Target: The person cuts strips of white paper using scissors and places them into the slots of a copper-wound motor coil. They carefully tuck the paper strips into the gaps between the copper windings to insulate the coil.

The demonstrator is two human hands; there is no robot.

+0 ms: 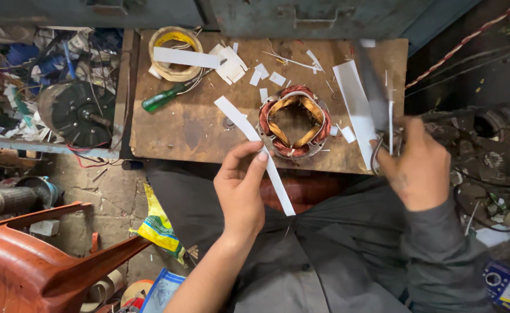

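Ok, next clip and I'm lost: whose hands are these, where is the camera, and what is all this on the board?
There is one picture, from a camera on the person's head, looking down over their lap. The left hand pinches a long white paper strip. The right hand is blurred and grips what look like scissors. On the wooden board lie a motor stator with copper windings, a green-handled screwdriver, a roll of tape and white paper offcuts.
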